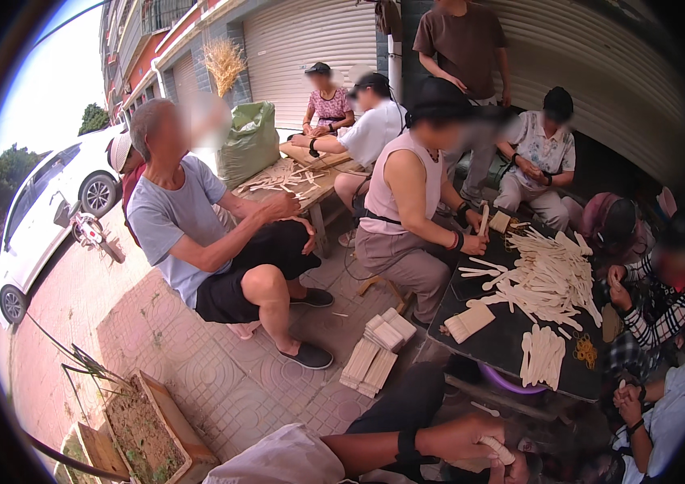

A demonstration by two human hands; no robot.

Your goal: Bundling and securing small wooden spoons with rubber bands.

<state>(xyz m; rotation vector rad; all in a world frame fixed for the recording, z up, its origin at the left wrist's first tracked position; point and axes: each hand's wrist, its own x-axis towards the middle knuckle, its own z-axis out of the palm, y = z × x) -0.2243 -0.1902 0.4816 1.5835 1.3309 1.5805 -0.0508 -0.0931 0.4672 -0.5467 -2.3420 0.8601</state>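
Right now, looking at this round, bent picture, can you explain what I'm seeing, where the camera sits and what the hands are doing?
There is no machine here. A person wears a wide fisheye camera on the head, which is why the edges curve. At the bottom edge, the wearer's left hand is at a pale stick-like piece, but I cannot tell whether it is gripping it. The right hand is hard to make out. Ahead is a dark table with a pile of flat wooden sticks and some yellow rubber bands. Bundled sticks lie on the paving. Other people sit around working, and a white car is parked on the left.
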